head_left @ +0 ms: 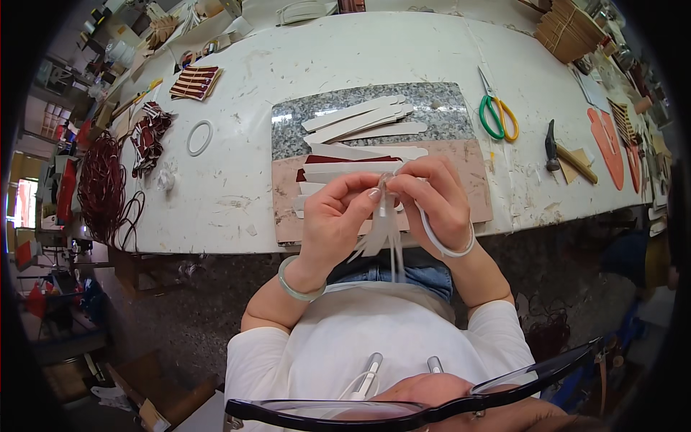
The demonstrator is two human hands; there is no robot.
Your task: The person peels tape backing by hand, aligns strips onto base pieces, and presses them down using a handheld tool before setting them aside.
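Thin translucent-white flexible strip bundle (386, 230) sits between the hands, long axis running from fingertips toward the white-shirted torso (392, 317); left hand (335, 216) and right hand (436, 200) both pinch its far end, neither clearly nearer.

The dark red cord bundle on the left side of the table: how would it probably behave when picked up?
The dark red cord bundle would probably sag, since its thin strands curve freely. Some loop out loosely at its right, so they may trail or snag. Overlapping strands could tangle.
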